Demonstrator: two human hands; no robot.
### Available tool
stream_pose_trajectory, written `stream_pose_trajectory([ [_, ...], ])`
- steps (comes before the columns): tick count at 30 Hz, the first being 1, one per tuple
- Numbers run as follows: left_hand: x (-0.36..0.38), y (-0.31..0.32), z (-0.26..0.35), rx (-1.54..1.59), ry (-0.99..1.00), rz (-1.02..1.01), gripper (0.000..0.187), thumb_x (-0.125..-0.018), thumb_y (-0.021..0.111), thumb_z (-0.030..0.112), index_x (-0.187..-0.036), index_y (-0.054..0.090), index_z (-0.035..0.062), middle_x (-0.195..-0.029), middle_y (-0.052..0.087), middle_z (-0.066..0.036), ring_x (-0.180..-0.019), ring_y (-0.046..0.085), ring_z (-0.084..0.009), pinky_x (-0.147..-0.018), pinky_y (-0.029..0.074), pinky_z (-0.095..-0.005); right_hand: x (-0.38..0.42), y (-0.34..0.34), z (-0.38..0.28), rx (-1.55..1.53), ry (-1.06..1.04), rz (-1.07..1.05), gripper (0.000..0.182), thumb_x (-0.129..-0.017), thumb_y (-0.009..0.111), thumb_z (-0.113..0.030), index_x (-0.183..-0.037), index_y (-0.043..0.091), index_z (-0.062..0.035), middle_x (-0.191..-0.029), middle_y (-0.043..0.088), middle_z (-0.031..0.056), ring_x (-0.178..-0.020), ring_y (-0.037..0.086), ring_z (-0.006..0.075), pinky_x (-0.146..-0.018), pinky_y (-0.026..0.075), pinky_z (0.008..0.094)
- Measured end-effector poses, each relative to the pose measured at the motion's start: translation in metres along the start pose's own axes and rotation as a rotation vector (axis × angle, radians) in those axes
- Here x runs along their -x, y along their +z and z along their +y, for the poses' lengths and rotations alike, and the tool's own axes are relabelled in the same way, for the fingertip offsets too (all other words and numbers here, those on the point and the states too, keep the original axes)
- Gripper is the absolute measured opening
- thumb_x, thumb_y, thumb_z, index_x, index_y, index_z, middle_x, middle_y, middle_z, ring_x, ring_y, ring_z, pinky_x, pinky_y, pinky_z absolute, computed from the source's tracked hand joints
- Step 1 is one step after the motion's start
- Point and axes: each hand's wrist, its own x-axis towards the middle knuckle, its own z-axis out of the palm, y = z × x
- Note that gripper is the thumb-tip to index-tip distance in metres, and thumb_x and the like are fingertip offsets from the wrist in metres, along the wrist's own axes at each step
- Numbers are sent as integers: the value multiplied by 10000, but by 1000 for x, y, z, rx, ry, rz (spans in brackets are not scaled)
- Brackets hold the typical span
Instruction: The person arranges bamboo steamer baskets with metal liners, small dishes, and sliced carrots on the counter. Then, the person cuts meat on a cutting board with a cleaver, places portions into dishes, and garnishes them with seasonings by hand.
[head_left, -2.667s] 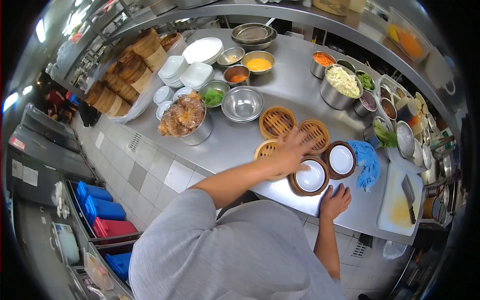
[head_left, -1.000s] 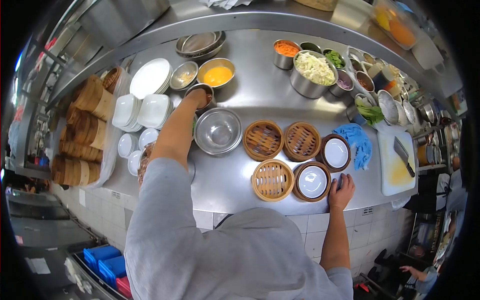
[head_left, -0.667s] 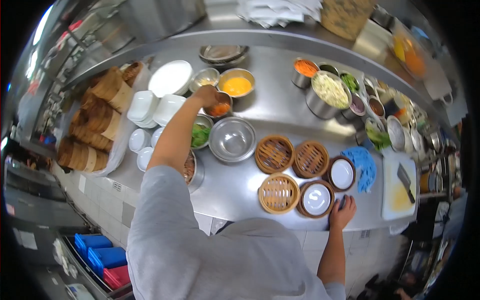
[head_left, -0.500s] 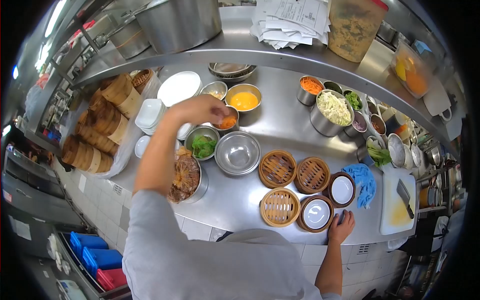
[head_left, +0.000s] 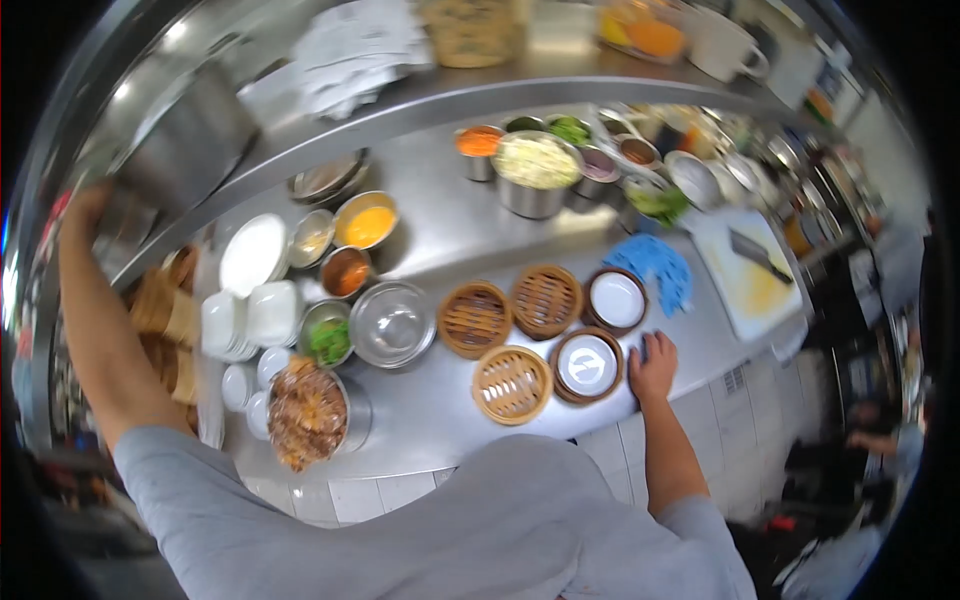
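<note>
My left hand (head_left: pixel 92 205) is raised at the far left, beside a metal pot (head_left: pixel 190 140) on the upper shelf. It is blurred and its fingers cannot be made out. My right hand (head_left: pixel 653 368) rests near the front edge of the steel counter, fingers curled, with a dark patch between them that I cannot identify. Just left of it is a round steamer basket (head_left: pixel 560 390) holding a white dish (head_left: pixel 587 364). A second basket with a white dish (head_left: pixel 616 299) stands behind. Several slatted bamboo steamers (head_left: pixel 512 385) sit to the left.
Bowls of yellow liquid (head_left: pixel 367 225), orange food (head_left: pixel 346 272) and green leaves (head_left: pixel 328 342) stand left of centre, near white plates (head_left: pixel 253 256). A wrapped brown mass (head_left: pixel 308 412) tops a metal container. A knife (head_left: pixel 760 256) lies on the cutting board (head_left: pixel 735 300), beside a blue cloth (head_left: pixel 655 270).
My left hand has left the bowl of orange food and swung left, up to the shelf. The view has turned, shifting the counter leftward. My right hand stays beside the steamer baskets.
</note>
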Motion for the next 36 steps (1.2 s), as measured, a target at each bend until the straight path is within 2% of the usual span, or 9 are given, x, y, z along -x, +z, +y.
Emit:
stream_pose_trajectory([
  [13,-20,-24,44,-715,52,-139,468,-1084,445,326,-1375,616,0,-1399,629,-266,-1285,613,-435,-1078,487,-515,-4,-4,-2,4,81,-71,445,-889,760,-315,-1292,686,-140,-1438,591,155,-1361,508,383,-1118,413,527],
  [17,-5,-59,51,-1327,225,-48,429,-1088,425,287,-1340,622,2,-1347,651,-289,-1232,646,-466,-1044,516,-535,-1,-5,0,13,36,-52,436,-911,743,-318,-1303,679,-140,-1442,589,149,-1370,500,380,-1130,405,517],
  [20,153,-101,121,-197,-66,804,497,-1018,540,374,-1313,679,-1,-1301,697,-262,-1203,678,-418,-997,545,-492,-2,-10,-5,16,65,-77,425,-923,734,-325,-1302,681,-140,-1448,588,140,-1375,496,373,-1134,402,508],
  [22,275,-87,190,217,-87,951,471,-1002,623,343,-1310,661,-11,-1277,712,-196,-1162,699,-365,-993,550,-488,-1,-12,-5,27,65,-84,442,-923,737,-338,-1313,680,-139,-1454,587,134,-1373,499,368,-1133,403,506],
  [25,395,7,257,1233,-146,602,391,-985,664,239,-1300,661,6,-1214,710,-105,-1079,694,-270,-975,555,-468,-3,-8,-1,6,67,-96,442,-921,739,-328,-1319,682,-145,-1463,582,133,-1381,495,370,-1136,401,509],
  [28,517,149,364,1446,-77,31,400,-953,646,54,-1351,669,14,-1148,688,-37,-939,617,-121,-850,519,-244,0,0,13,-28,0,-62,428,-938,735,-313,-1317,682,-119,-1430,595,142,-1356,509,359,-1121,406,504],
  [29,539,189,377,1522,-190,-413,453,-936,673,23,-1388,661,15,-1153,700,-46,-910,612,-104,-834,522,-246,0,4,20,-258,171,86,401,-954,723,-288,-1306,685,-100,-1399,602,151,-1327,521,348,-1091,428,491],
  [32,611,250,434,1738,-543,-644,415,-967,742,25,-1373,664,8,-1155,741,-102,-958,699,-137,-861,585,-291,-8,-24,-18,-186,232,317,316,-985,708,-195,-1264,683,-50,-1233,646,140,-1150,600,265,-961,504,408],
  [36,644,248,465,1647,-403,-681,361,-991,747,74,-1341,685,10,-1158,754,-108,-998,715,-154,-899,599,-315,-9,-58,-144,-1135,108,-387,263,-983,744,-137,-1223,668,-61,-1027,668,39,-920,630,135,-817,531,292],
])
